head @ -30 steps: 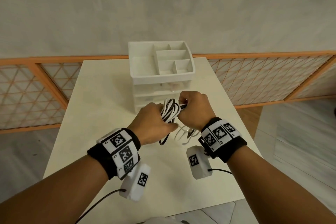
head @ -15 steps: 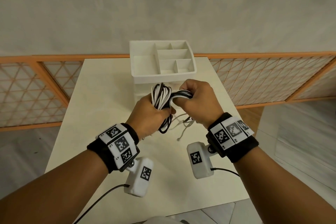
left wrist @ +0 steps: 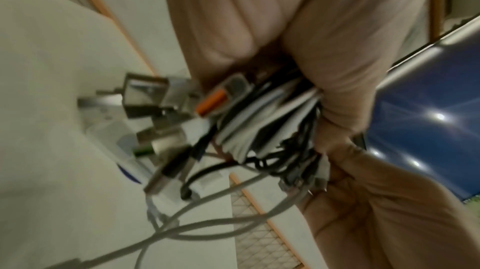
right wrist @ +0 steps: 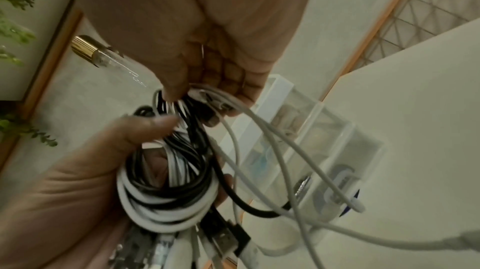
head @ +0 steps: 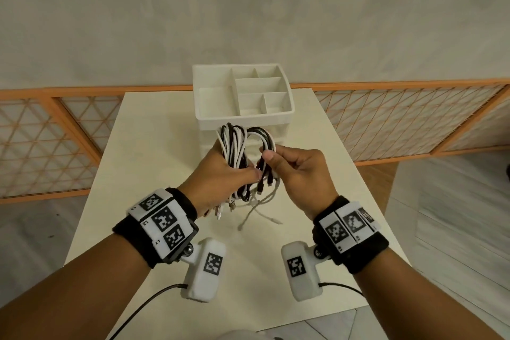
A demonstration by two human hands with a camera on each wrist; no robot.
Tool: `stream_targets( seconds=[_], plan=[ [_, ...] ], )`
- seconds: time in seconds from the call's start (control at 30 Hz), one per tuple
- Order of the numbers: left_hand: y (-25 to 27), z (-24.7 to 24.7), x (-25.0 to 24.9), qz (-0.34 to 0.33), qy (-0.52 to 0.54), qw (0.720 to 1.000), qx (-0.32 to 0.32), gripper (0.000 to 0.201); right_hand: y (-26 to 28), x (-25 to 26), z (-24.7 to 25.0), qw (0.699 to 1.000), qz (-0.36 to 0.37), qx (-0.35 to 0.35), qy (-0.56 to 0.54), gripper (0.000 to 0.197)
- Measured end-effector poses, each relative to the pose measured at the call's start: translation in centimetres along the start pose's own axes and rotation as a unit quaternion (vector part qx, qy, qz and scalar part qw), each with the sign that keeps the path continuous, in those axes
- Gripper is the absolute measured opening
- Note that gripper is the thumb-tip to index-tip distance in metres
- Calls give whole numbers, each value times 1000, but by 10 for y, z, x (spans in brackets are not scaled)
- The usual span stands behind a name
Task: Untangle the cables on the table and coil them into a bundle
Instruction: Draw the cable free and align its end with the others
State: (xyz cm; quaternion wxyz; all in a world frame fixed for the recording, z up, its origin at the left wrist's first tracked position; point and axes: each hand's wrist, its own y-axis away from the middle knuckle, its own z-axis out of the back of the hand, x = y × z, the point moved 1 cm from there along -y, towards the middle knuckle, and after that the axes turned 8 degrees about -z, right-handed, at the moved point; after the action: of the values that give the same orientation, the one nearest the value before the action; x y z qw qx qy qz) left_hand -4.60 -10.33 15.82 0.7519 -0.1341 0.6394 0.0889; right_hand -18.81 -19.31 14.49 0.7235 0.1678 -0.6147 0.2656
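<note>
A bundle of black and white cables [head: 234, 143] stands looped upward over the table, in front of the organizer. My left hand [head: 242, 170] grips the coil round its middle, thumb across the front. My right hand [head: 265, 159] pinches a few strands that arch over from the coil to the right. Loose white ends [head: 249, 215] and several USB plugs [left wrist: 155, 105] dangle below the left hand. In the right wrist view the coil [right wrist: 166, 191] lies in the left palm, and the right fingers [right wrist: 182, 88] pinch strands above it.
A white compartment organizer [head: 242, 119] with drawers stands at the far middle of the cream table [head: 143, 174], just behind the cables. An orange lattice fence [head: 414, 119] runs behind the table. Floor lies on both sides.
Both hands lifted the bundle higher. The right hand turned from wrapping over the coil to pinching strands beside it. The loops now stand above the hands.
</note>
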Motion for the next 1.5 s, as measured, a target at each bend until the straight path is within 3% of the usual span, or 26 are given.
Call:
stream_targets(
  seconds=[0.1, 0.2, 0.37, 0.47, 0.53, 0.63, 0.7, 0.77, 0.83, 0.9, 1.03, 1.1, 1.23, 1.37, 1.5],
  plan=[
    [-2, 8, -8, -54, 21, 996, 68, 39, 4, 2, -4, 999, 37, 4, 11, 38],
    [-4, 5, -10, -50, 17, 998, 46, 65, 12, 8, -17, 992, 98, 2, 79, 27],
    [-1, 1, -9, 21, 112, 992, -56, 20, 21, 4, -33, 982, 140, 42, 122, 16],
    [-5, -3, -8, 22, 120, 984, -131, 11, 20, -5, -38, 977, 110, 29, 183, 24],
    [-6, -4, -13, 6, 135, 982, -133, 16, 19, -5, -40, 983, 97, 56, 145, 26],
    [-5, -5, -16, -24, 106, 989, -99, 39, 21, -3, -37, 983, 123, 82, 105, 26],
    [-7, -5, -17, -30, 78, 988, -133, 34, 24, 2, -40, 981, 115, 113, 107, 39],
    [-9, -3, -20, -37, 76, 979, -188, 19, 29, 2, -40, 978, 98, 135, 125, 72],
    [-10, 2, -24, -39, 103, 973, -202, 13, 29, -1, -32, 984, 60, 108, 126, 88],
    [-10, 9, -25, -34, 110, 977, -180, 15, 26, -4, -24, 988, -8, 81, 129, 75],
    [-7, 9, -25, -43, 93, 986, -129, 6, 11, -17, -19, 977, -65, 128, 157, 2],
    [-6, 8, -26, -46, 94, 986, -127, 7, 8, -18, -20, 979, -91, 140, 120, 14],
    [-7, 15, -28, -59, 101, 983, -144, 6, 15, -14, -14, 979, -116, 167, 8, 9],
    [-3, 18, -28, -88, 65, 989, -101, 13, 16, -15, -10, 961, -197, 190, 41, 24],
    [3, 14, -28, -82, 52, 993, -61, 20, 8, -14, -4, 959, -200, 195, 57, 11]
  ],
)
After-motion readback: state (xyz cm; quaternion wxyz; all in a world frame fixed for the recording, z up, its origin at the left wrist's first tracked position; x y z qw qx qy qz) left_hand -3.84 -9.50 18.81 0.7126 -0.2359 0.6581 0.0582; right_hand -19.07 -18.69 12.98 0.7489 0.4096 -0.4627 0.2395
